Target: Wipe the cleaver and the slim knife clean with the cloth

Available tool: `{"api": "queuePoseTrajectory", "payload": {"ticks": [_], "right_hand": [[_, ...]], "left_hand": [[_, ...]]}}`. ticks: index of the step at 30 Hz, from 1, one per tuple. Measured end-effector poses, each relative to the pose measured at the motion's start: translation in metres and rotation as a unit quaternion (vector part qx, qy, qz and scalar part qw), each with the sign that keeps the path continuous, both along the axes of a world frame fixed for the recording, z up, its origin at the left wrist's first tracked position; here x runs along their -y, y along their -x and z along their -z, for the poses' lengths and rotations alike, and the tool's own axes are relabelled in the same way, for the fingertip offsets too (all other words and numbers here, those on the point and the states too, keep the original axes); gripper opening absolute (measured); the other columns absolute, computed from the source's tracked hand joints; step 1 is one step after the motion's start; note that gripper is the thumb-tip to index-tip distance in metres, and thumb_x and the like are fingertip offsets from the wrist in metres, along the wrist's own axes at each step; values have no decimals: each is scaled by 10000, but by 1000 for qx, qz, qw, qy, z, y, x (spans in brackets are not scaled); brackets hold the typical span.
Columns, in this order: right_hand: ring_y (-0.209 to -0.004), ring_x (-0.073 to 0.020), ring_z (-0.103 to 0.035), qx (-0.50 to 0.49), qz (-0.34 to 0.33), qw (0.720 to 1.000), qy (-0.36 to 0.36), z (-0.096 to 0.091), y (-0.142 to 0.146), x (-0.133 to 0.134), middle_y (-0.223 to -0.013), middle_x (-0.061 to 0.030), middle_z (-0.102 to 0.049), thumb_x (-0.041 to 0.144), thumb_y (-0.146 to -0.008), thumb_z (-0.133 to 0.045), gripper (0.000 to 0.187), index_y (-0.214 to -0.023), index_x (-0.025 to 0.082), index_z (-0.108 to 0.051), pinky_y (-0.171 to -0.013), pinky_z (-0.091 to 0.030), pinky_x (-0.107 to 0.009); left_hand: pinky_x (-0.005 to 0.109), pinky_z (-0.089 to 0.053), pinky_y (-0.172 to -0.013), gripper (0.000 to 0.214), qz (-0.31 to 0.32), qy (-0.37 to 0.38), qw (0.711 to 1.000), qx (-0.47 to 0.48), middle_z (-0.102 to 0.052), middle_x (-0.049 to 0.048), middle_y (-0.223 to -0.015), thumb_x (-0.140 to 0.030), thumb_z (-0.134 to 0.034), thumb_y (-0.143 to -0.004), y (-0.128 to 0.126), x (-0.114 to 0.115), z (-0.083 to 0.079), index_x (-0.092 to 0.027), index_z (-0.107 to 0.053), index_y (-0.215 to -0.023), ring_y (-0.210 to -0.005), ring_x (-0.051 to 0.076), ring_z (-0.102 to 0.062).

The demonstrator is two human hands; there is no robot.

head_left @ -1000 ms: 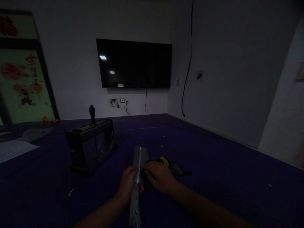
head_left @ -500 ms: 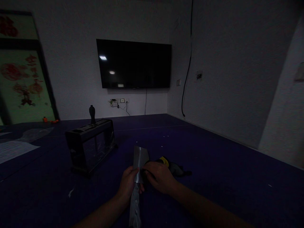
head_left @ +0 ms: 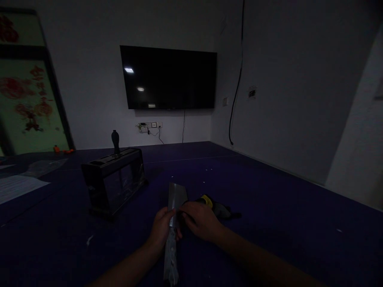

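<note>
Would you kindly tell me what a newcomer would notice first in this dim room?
The pale cleaver catches the eye, low in the middle, gripped by the left hand with the right hand against it. A large dark television hangs on the far wall, and a black knife block stands left of the hands.

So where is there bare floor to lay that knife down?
Blue floor lies bare right of the right hand, out to the wall, and left of the left hand on the knife, before the black stand, bar white scraps. It is crowded behind the right hand, where a yellow-and-black thing lies.
</note>
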State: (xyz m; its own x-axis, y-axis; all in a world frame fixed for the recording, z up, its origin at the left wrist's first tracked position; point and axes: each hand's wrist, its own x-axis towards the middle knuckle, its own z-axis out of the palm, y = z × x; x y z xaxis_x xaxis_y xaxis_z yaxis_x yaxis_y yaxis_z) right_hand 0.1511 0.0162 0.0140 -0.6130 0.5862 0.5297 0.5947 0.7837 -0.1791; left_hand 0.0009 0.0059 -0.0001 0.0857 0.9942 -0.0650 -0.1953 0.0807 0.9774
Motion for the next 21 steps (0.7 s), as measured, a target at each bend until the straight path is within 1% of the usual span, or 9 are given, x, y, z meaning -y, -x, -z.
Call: {"api": "queuePoseTrajectory", "payload": {"ticks": [8, 16, 21], "right_hand": [[-809, -162, -576, 24, 7, 1000, -5, -1, 1, 0, -885, -55, -625, 172, -840, -386, 234, -978, 185, -574, -704, -401, -256], [-811, -161, -566, 26, 7, 1000, -3, -3, 1, 2, -895, -57, -615, 169, -841, -382, 229, -960, 182, -577, -707, -395, -262], [-810, -159, -567, 27, 5, 1000, 2, -3, 2, 2, -901, -56, -618, 164, -838, -383, 233, -954, 182, -583, -708, -392, -259]], "left_hand": [[224, -320, -323, 348, -5, -3, 1000, -1, -501, -23, -351, -481, -561, -591, 0, 4, -5, -165, -497, -724, -281, 140, -456], [222, -318, -332, 352, -2, -5, 1000, -20, -507, -11, -350, -505, -556, -610, 1, 2, -3, -166, -503, -686, -288, 134, -456], [222, -317, -331, 316, -10, 2, 1000, -23, -503, -23, -362, -469, -545, -623, 1, 3, -5, -168, -501, -709, -290, 132, -453]]}}
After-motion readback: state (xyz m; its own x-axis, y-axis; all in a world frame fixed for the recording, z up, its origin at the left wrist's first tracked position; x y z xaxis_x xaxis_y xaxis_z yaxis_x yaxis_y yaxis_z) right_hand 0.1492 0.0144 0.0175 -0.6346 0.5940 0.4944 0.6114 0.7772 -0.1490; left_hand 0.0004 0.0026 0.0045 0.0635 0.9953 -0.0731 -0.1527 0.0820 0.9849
